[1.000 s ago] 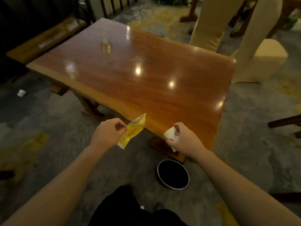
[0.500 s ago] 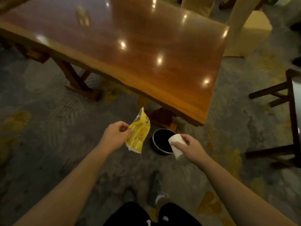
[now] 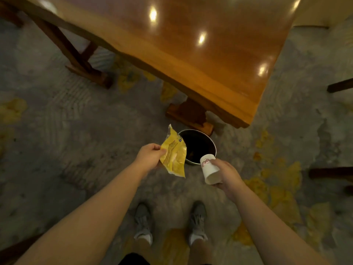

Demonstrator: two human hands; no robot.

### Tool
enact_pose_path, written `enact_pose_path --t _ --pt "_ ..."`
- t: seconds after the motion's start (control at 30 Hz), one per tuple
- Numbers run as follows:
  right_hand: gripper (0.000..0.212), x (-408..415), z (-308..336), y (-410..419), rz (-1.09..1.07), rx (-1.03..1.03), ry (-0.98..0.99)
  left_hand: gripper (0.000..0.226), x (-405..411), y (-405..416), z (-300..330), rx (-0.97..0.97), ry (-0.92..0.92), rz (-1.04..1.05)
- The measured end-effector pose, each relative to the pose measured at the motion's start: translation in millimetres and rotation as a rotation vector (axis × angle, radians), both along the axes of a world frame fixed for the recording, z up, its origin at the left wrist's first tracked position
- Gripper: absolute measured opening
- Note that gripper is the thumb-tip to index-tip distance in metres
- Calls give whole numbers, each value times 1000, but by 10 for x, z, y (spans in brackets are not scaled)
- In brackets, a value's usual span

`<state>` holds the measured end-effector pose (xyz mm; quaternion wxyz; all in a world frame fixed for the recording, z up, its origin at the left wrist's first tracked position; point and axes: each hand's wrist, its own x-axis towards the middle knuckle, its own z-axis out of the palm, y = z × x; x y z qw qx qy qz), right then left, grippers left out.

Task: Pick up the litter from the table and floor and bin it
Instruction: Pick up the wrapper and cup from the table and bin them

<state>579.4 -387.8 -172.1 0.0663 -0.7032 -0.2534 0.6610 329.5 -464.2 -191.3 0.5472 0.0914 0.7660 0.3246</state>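
Note:
My left hand (image 3: 150,155) pinches a crumpled yellow snack wrapper (image 3: 174,153) by its left edge; the wrapper hangs over the left rim of a round black bin (image 3: 198,143) with a metal rim that stands on the floor. My right hand (image 3: 226,174) grips a white paper cup (image 3: 209,169) with a red print, tipped on its side, its base end over the bin's near right rim. The bin's inside is dark; a little brownish litter shows at its bottom.
A glossy wooden table (image 3: 191,35) fills the top of the view, its corner and wooden foot (image 3: 189,115) just beyond the bin. A second table leg (image 3: 80,60) stands at left. Dark chair rails (image 3: 338,173) jut in at right. My shoes (image 3: 143,222) stand on patterned carpet.
I have stepped closer and looked further down, so the bin now lies directly under both hands. The wrapper and the cup have moved over the bin's rim. Both hands keep their hold.

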Motion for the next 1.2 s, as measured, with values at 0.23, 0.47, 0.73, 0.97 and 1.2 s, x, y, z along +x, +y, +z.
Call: enact_pose_path --t 0.23,0.47,0.73,0.97,1.2 --pt "54 368 -1364 522 -214 -157 7 8 454 585 -1338 -54 -118 114" --pt "52 333 -2387 855 -254 -215 92 8 611 939 -2271 -55 -91 126" --pt "27 395 -2654 744 -256 -266 113 20 475 792 -2353 -31 -48 -15" --pt "20 249 -2153 368 277 -25 -179 16 -31 175 -1910 -17 155 -158" --pt "6 -101 -1317 101 792 326 -200 20 -839 -911 -932 -23 382 -227"
